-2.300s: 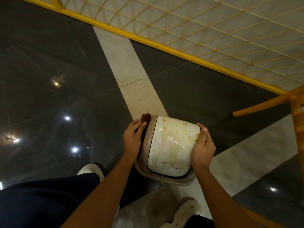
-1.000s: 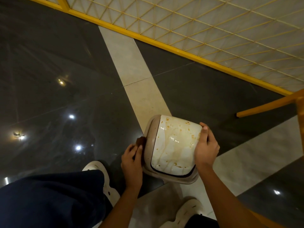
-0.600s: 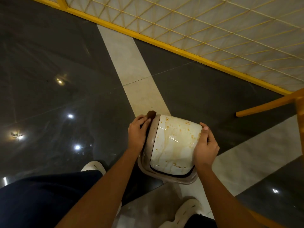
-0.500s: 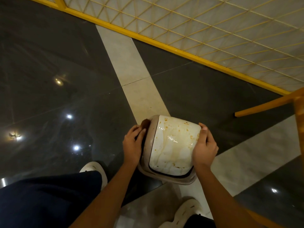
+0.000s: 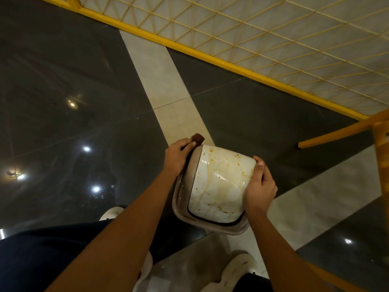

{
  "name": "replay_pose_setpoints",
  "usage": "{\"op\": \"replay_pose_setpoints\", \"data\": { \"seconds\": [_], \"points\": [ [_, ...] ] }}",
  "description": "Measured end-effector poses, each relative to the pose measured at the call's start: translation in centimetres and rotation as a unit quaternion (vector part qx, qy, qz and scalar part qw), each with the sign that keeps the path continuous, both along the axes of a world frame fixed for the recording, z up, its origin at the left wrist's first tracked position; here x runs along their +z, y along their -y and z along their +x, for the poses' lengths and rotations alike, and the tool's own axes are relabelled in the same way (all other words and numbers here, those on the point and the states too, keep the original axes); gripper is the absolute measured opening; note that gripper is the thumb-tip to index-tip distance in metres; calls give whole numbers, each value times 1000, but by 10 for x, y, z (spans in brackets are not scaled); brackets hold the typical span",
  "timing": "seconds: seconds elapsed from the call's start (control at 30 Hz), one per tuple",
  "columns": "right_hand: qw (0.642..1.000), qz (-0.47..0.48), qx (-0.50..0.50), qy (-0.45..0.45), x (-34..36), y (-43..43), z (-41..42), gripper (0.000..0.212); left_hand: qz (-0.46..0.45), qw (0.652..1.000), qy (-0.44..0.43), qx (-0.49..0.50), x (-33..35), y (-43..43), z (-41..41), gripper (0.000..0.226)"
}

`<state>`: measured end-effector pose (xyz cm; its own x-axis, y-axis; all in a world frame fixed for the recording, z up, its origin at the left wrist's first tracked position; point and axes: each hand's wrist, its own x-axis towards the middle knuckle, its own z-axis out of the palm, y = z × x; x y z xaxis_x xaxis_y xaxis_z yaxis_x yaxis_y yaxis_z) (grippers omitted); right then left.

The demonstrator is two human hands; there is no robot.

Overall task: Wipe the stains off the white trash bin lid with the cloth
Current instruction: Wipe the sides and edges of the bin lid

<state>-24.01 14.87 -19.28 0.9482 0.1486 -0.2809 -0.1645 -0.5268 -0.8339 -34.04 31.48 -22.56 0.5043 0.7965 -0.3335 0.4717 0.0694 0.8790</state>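
Stains mark the white trash bin lid [image 5: 219, 182], brownish spots scattered near its far edge and pale streaks running down toward the near edge, with a wet shine across the middle. The lid sits in a beige frame [image 5: 210, 225] with a dark band along its near side, and the whole thing is held above the floor, tilted, between the person's two hands. The left hand [image 5: 177, 158] is at the frame's far left corner, fingers curled together and closed on a brown cloth [image 5: 197, 139], one end of which sticks out past the fingertips just beyond the corner of the lid. The right hand [image 5: 260, 187] clasps the lid's right edge, thumb lying on the white top surface and the other fingers wrapped around the side out of sight. Below is a glossy dark floor [image 5: 73, 123] with ceiling lights mirrored in it, crossed by a pale strip [image 5: 164, 81]. A yellow mesh fence [image 5: 273, 39] runs across the top, and a yellow bar [image 5: 336, 133] juts in at right. White shoes [image 5: 237, 268] and a dark trouser leg [image 5: 42, 260] show at the bottom.
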Motion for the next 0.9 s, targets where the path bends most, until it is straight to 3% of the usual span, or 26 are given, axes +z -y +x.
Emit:
{"op": "replay_pose_setpoints", "data": {
  "seconds": [0.2,0.37,0.47,0.73,0.9],
  "points": [
    [1000,-2,5,14,0,1,-1,37,-27,994,25,100,-11,36,-33,28],
    [1000,-3,-10,4,0,-1,0,36,13,1000,15,0,-11,19,-20,49],
    [999,1,-33,6,0,-2,-1,35,42,998,-17,-49,-13,8,-14,40],
    [1000,-5,0,12,0,0,-1,37,32,998,15,47,-8,50,-52,32],
    [1000,-11,14,16,0,0,-1,36,10,1000,-16,2,-3,28,-35,33]
  ]
}}
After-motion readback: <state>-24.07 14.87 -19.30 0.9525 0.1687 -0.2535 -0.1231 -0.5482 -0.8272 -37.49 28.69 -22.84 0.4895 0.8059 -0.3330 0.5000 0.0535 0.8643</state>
